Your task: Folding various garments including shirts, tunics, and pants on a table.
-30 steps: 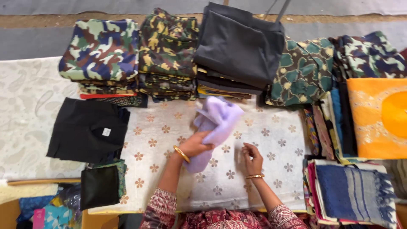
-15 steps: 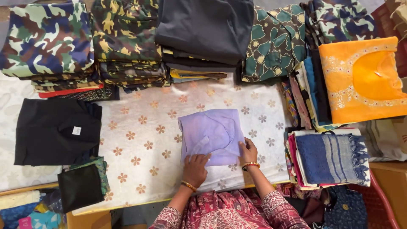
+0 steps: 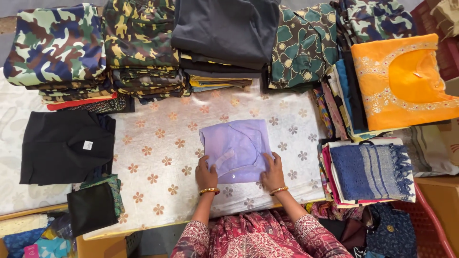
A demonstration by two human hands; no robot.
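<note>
**Both palms on the folded lilac shirt**

My left hand point(image 3: 206, 176) and right hand point(image 3: 273, 173) lie flat, fingers spread, on the near edge of a folded lilac cotton shirt point(image 3: 236, 149) — pressing on it, gripping nothing. The shirt sits in the middle of the white cloth with gold flower print point(image 3: 158, 157) covering the table. To my left lies a folded black garment point(image 3: 64, 147); to my right, a fringed blue woven scarf point(image 3: 370, 171) on a stack. Beyond the shirt — a pile of camouflage-print clothes point(image 3: 138, 45) and a bright orange embroidered top point(image 3: 401, 81).
</note>
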